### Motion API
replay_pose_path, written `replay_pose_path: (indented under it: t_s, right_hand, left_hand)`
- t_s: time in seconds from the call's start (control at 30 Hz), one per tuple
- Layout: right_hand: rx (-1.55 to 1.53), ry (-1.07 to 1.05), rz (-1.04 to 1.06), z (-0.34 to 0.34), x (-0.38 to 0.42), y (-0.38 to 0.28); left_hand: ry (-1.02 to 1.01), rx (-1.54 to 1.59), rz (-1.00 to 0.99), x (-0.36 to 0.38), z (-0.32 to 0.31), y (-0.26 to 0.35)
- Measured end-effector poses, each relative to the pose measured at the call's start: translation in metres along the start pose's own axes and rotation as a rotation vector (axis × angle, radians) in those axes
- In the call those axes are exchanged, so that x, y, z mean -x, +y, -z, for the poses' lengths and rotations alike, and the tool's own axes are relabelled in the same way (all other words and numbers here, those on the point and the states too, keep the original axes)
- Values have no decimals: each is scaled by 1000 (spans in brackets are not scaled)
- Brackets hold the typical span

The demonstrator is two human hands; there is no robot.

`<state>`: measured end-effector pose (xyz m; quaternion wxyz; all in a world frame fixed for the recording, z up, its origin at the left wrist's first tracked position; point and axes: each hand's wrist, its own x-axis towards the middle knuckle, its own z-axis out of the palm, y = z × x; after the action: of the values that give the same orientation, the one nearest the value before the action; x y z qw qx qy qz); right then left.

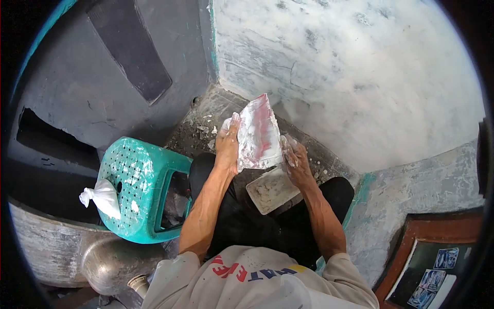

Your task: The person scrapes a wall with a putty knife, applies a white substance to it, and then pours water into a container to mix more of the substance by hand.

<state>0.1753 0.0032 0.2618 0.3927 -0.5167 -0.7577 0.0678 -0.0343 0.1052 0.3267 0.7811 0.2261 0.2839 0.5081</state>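
Note:
A flat reddish board [260, 135] smeared with white putty is held up in front of me, tilted, between my two hands. My left hand [228, 141] is closed on its left edge, the thumb lying along that side. My right hand [294, 159] is closed at the board's lower right edge, its fingers coated in white; whether a small tool is also in it I cannot see. Just below the board, between my legs, sits a rectangular tub [271, 191] holding pale putty. The board and my right hand cover part of its rim.
A green plastic stool [141, 170] stands to my left, with a knotted white bag [105, 198] on it. Beyond the board, crumbled debris [203, 129] lies in the corner. A patchy white wall [360, 77] rises ahead; a rounded metal vessel [116, 262] is at lower left.

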Motion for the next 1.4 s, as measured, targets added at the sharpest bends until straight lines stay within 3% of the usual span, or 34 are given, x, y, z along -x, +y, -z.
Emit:
replay_pose_path:
  t_s: [0.03,0.1,0.13,0.2,0.23,0.3,0.33,0.4,0.43,0.47,0.53,0.57,0.67,0.83,0.93,1.0,1.07,1.1,1.13,1.2,1.23,1.27,1.37,1.4]
  right_hand:
    - [3,4,0,-6,9,11]
    - [-211,-225,-315,-24,30,42]
    - [-205,-221,-309,-20,26,37]
    - [-445,-59,-628,-12,22,24]
    - [-445,-51,-620,-3,12,17]
    - [-932,54,-673,22,-11,1]
    - [-923,55,-671,32,-24,-9]
    - [-593,150,-435,33,-45,-38]
    - [-655,184,-309,25,-47,-55]
    - [-658,188,-304,6,-38,-41]
    - [-355,307,-184,-43,-13,1]
    - [-608,112,-358,-5,-26,-47]
    - [-681,70,-407,1,-34,-36]
    - [-747,192,-428,10,-43,-48]
    - [61,348,-5,-23,-23,-13]
    - [-134,294,-55,-32,-18,-3]
    - [-1031,57,-592,10,-29,-35]
    - [-1089,68,-827,16,-26,-23]
    - [-1078,71,-823,18,-33,-16]
    - [-841,222,-499,16,-34,-10]
    - [-332,228,-147,12,-42,-33]
    - [-335,236,-156,12,-33,-34]
    - [-672,-164,-698,14,-17,-19]
    - [-676,-176,-695,13,-13,-15]
  left_hand:
    - [18,-5,-30,-2,2,-3]
    - [32,-10,-62,-2,3,-4]
    - [50,-4,-60,-2,1,-3]
    - [67,2,-58,3,0,-1]
    - [74,-19,-57,3,-4,5]
    - [108,-20,-23,11,-16,11]
    - [103,-13,-23,8,-17,7]
    - [27,-84,-30,4,-10,-6]
    - [32,-85,-22,4,-9,-12]
    - [29,-90,-26,3,-10,-10]
    - [81,-68,-20,4,-9,-6]
    - [107,-70,-31,3,-3,-4]
    - [140,-84,-65,2,1,-2]
    - [58,-74,-108,-10,11,-17]
    - [47,-37,-121,-14,10,-25]
    - [80,-7,-118,-10,2,-12]
    - [162,-32,-112,-5,7,-7]
    - [81,-35,-99,-5,8,-4]
    - [73,-26,-99,-5,0,-1]
    - [45,-36,-24,6,-12,1]
    - [49,-42,-10,8,-8,-3]
    - [56,-47,-25,6,-3,-5]
    - [90,-7,-156,-5,-4,5]
    - [130,29,-227,-3,-1,6]
